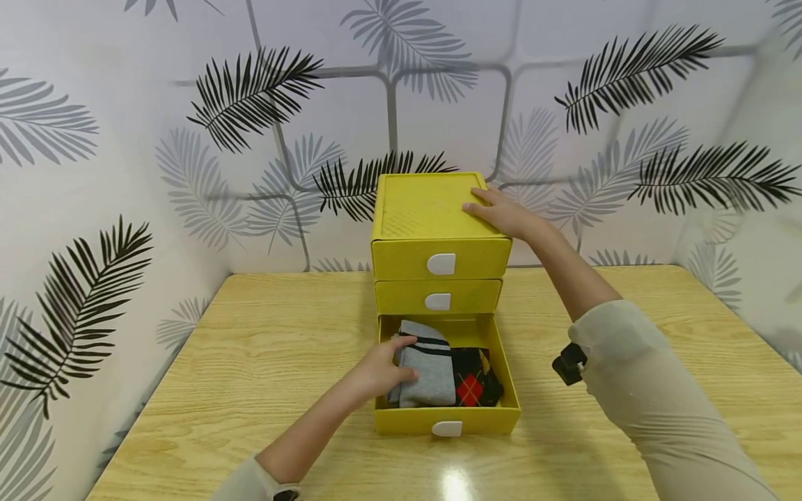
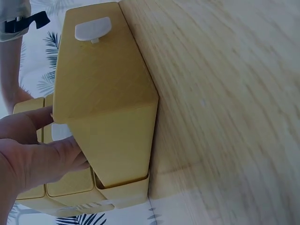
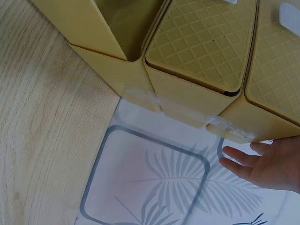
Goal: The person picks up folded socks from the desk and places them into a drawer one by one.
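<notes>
A grey sock with black stripes lies folded in the pulled-out bottom drawer of a small yellow drawer cabinet. Beside it on the right is a dark argyle sock with red diamonds. My left hand reaches over the drawer's left wall, thumb and forefinger spread apart on the grey sock; its other fingers are hidden. In the left wrist view that hand goes in past the drawer's edge. My right hand rests on the cabinet's top at the right edge, fingers extended.
Two closed drawers with white pull tabs sit above the pulled-out one. The cabinet stands on a wooden table close to a leaf-patterned wall. Clear tape runs along the cabinet's side.
</notes>
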Available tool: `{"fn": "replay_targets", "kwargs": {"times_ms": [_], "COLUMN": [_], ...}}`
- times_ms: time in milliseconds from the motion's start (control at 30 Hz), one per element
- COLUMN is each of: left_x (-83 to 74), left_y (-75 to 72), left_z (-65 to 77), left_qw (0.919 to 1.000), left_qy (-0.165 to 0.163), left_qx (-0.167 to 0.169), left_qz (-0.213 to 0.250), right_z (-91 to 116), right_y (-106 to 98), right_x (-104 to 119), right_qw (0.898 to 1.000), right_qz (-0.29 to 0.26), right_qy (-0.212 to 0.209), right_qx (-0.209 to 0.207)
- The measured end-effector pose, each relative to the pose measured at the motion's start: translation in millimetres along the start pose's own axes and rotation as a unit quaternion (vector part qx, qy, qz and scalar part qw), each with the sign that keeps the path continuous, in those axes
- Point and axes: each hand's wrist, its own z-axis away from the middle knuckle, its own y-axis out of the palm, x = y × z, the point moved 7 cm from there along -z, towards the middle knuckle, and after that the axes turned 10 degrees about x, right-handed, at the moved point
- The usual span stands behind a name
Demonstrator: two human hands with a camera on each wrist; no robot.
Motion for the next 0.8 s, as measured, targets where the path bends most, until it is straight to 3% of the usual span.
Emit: {"fn": "replay_targets", "kwargs": {"times_ms": [167,300,433,533,633,800], "left_x": [0.8,-5.6,-17.1,-26.7,-35.6,-40.8], "left_y": [-4.3,-12.5,-16.8,-9.1,10.5,55.1], "left_z": [9.6,18.0,28.8,36.2,42.5,50.9], "left_qw": [0.9956,0.9834,0.9646,0.9388,0.9040,0.8610], "left_qy": [-0.018,-0.006,0.027,0.056,0.073,0.052], "left_qx": [0.018,0.026,0.052,0.102,0.169,0.257], "left_qz": [0.090,0.179,0.257,0.324,0.386,0.436], "right_z": [0.3,0.1,-0.8,-1.2,-0.9,-0.8], "right_y": [0.2,-0.4,-1.1,-0.6,0.0,0.0], "right_x": [1.9,1.1,-1.1,-2.1,-2.3,-1.3], "right_qw": [1.000,1.000,1.000,1.000,1.000,1.000], "right_qz": [0.003,0.002,0.004,0.004,0.003,0.001], "right_qy": [-0.003,-0.004,-0.004,-0.003,-0.002,-0.006], "right_qx": [0.001,0.000,-0.001,0.000,0.002,0.001]}}
